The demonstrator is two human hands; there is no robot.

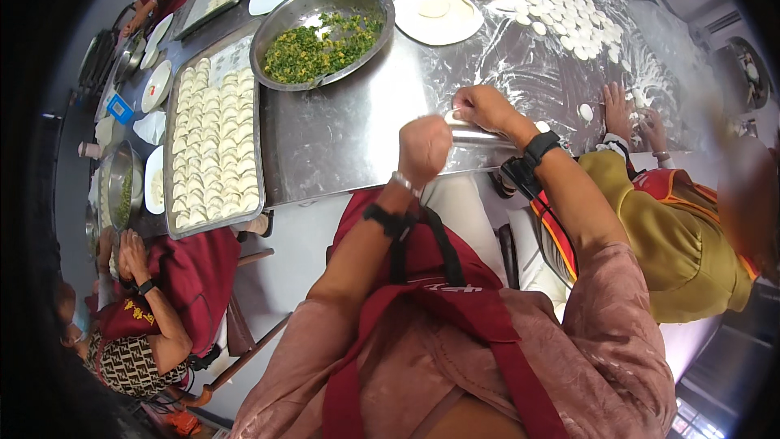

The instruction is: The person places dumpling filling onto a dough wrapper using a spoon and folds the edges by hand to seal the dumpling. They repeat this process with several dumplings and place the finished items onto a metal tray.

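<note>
My left hand [425, 147] is curled into a fist at the left end of a shiny metal rolling pin [481, 138] near the table's front edge. The fingers are slightly blurred. Just beyond the pin, my right hand [487, 110] pinches the rim of a white dough wrapper [453, 118], partly covered by the fingers. The pin's right part runs beneath my right wrist. A small white dough piece [542, 127] shows beside that wrist.
Left stand a tray of folded dumplings [213, 146] and a steel bowl [385, 27] of chopped green filling [304, 55]. A plate [426, 33] with wrappers lies ahead. Floured dough pieces [570, 18] cover the far right. A co-worker's hand [616, 111] works at right; another person's hands [131, 255] are left.
</note>
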